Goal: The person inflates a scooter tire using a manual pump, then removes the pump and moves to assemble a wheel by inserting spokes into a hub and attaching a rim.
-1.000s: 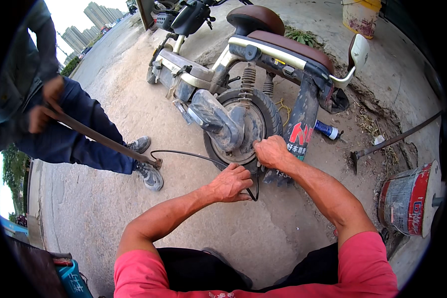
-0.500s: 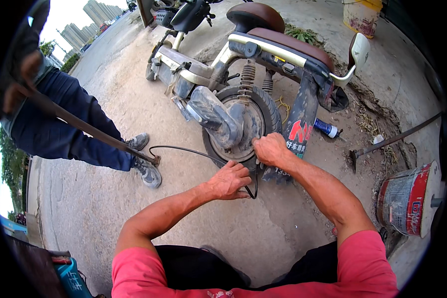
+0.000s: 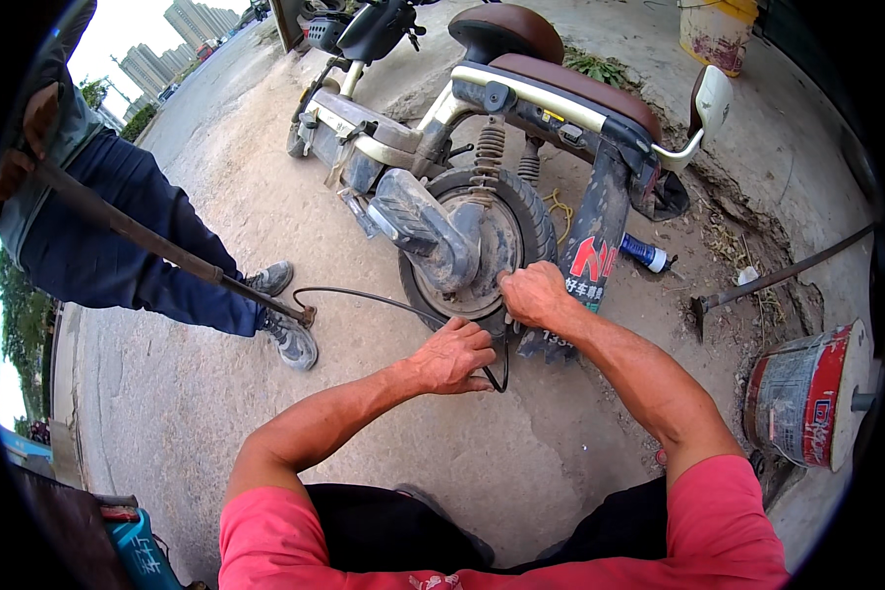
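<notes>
A black hose [image 3: 369, 297] runs across the ground from near the other person's shoe. My left hand [image 3: 452, 356] is closed around it, in front of the rear wheel. Past that hand the hose bends in a loop and rises toward the wheel. My right hand [image 3: 536, 295] has its fingers pressed together at the lower right part of the rim of the rear wheel [image 3: 544, 231]; whatever they pinch is hidden. The wheel belongs to a dusty electric scooter [image 3: 403, 236] with brown seats. Its dark rear mudguard [image 3: 600, 211] comes down just behind my right hand.
At left another person [image 3: 138, 216] grips a long-handled tool [image 3: 167, 251], its end by their shoe. A blue and white bottle [image 3: 647, 254] lies behind the mudguard. Another long-handled tool [image 3: 787, 275], a red and grey bucket [image 3: 796, 398] and cracked ground are at right.
The other person's hands and the upper end of their tool have shifted slightly. Both of my hands stay almost where they were, and the hose keeps its loop.
</notes>
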Demonstrator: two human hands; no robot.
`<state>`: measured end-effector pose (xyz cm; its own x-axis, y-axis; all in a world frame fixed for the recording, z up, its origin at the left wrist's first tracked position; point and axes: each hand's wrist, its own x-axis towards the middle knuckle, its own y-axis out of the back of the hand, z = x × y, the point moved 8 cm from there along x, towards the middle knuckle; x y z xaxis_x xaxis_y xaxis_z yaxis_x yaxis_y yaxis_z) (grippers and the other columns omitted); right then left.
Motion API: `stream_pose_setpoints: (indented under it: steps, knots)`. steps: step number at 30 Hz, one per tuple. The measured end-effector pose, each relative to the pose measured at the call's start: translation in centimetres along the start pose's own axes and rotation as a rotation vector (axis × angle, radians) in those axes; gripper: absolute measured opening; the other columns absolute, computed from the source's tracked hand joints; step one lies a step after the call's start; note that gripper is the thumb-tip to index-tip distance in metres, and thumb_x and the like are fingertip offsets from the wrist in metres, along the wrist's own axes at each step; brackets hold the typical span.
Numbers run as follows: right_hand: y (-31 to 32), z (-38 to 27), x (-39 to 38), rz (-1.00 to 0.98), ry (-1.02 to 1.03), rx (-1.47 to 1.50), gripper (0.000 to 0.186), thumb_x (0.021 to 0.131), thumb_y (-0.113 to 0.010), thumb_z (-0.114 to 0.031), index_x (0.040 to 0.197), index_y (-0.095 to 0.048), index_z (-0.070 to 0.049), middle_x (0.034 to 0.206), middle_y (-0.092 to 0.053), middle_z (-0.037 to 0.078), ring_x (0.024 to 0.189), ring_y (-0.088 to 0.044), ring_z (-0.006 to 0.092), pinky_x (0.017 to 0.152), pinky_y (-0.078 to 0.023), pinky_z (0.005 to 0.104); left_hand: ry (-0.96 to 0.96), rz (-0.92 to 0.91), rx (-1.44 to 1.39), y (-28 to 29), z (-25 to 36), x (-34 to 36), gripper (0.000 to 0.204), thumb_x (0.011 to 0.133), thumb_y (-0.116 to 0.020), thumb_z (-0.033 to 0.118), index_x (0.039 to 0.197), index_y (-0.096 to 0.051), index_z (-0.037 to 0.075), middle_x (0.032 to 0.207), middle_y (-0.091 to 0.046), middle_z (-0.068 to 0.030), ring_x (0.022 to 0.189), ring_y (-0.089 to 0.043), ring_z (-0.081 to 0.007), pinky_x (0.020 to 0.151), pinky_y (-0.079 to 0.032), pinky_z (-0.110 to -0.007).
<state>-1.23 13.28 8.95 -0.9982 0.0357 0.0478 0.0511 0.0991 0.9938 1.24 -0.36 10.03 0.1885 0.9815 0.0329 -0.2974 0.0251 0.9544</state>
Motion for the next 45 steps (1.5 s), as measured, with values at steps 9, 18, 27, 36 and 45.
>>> stream_pose_setpoints:
  steps: [9,18,27,36,45]
  knots:
    - [0.13,-0.06,-0.04,-0.014,-0.001,0.005,0.019,0.080,-0.056,-0.016,0.088,-0.070,-0.005,0.078,-0.072,0.017,0.074,-0.073,0.0318,0.065,-0.056,0.0437,0.005,-0.003,-0.001,0.04,0.01,-0.05,0.042,0.072,-0.082,0.038,0.093,-0.065,0.007,0.094,-0.056,-0.0075,0.098,-0.054,-0.0259,0.087,-0.038,-0.041]
    - [-0.13,0.04,0.02,-0.012,-0.008,-0.002,0.018,0.080,-0.056,-0.016,0.087,-0.069,-0.005,0.077,-0.072,0.017,0.074,-0.073,0.0318,0.065,-0.056,0.0437,0.008,-0.016,0.002,0.07,0.07,0.01,0.041,0.072,-0.082,0.038,0.092,-0.064,0.008,0.094,-0.056,-0.0075,0.099,-0.054,-0.0262,0.087,-0.038,-0.041]
    - [-0.20,0.08,0.05,0.008,-0.004,0.005,0.018,0.080,-0.056,-0.017,0.085,-0.069,-0.006,0.077,-0.072,0.017,0.074,-0.073,0.0321,0.065,-0.056,0.0441,0.010,-0.020,0.000,-0.10,0.00,-0.02,0.041,0.072,-0.081,0.038,0.092,-0.065,0.007,0.094,-0.056,-0.0076,0.098,-0.054,-0.0260,0.087,-0.038,-0.041]
    - [-0.06,0.04,0.04,-0.001,-0.007,0.010,0.018,0.079,-0.056,-0.017,0.085,-0.070,-0.006,0.078,-0.072,0.018,0.074,-0.073,0.0324,0.064,-0.056,0.0442,0.021,-0.051,0.005,-0.16,0.09,0.03,0.041,0.074,-0.081,0.039,0.094,-0.066,0.007,0.094,-0.056,-0.0074,0.098,-0.054,-0.0256,0.087,-0.038,-0.041]
    - [-0.12,0.05,0.02,-0.009,-0.012,0.010,0.018,0.079,-0.056,-0.016,0.085,-0.070,-0.006,0.078,-0.072,0.018,0.074,-0.073,0.0325,0.065,-0.056,0.0439,0.016,-0.045,0.007,-0.07,0.18,0.05,0.041,0.074,-0.081,0.038,0.096,-0.066,0.007,0.094,-0.055,-0.0065,0.097,-0.054,-0.0257,0.088,-0.039,-0.041]
